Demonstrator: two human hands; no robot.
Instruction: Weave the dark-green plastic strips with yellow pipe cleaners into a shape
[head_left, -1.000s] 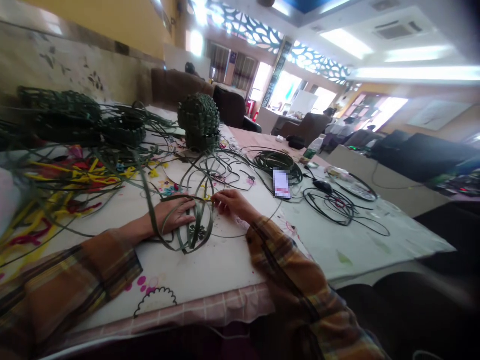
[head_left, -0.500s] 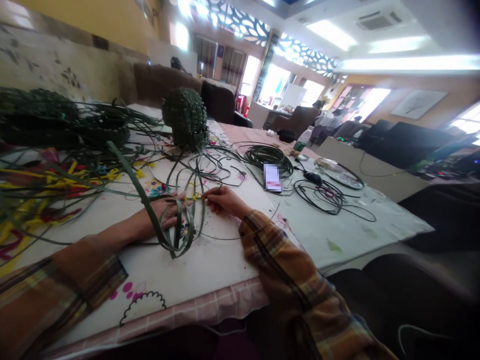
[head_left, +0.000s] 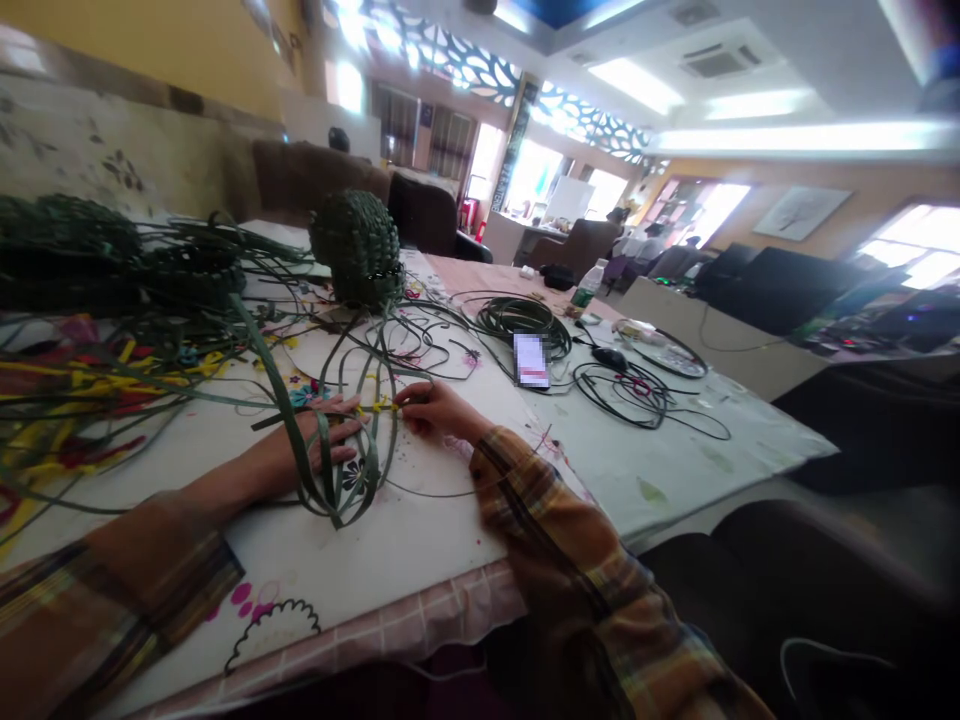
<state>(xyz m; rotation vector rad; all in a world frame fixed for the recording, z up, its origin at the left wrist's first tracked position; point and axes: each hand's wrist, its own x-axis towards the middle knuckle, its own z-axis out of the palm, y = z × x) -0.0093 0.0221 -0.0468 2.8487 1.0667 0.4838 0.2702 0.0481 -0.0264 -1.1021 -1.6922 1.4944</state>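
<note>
Long green strips (head_left: 292, 425) cross and curve up into loops in front of me, forming a loose frame on the table. Small yellow ties (head_left: 379, 405) sit where some of them cross. My left hand (head_left: 326, 435) lies with its fingers stretched out among the strips, partly covered by the loops. On the frame's right side, my right hand (head_left: 433, 410) has thumb and fingers pinched on a green strip right beside a yellow tie. The exact grip is small and partly hidden.
Behind the frame stands a rounded woven green piece (head_left: 356, 250). Coiled green strips (head_left: 517, 318), a phone (head_left: 532, 360), a black mouse (head_left: 609, 358) and a bottle (head_left: 589, 285) lie to the right. Yellow and red pieces (head_left: 90, 400) are heaped at left.
The view has shifted slightly, so the table appears a little farther left and lower. My left fingers look more spread out. My right hand stays at the frame's right side, close to the yellow tie.
</note>
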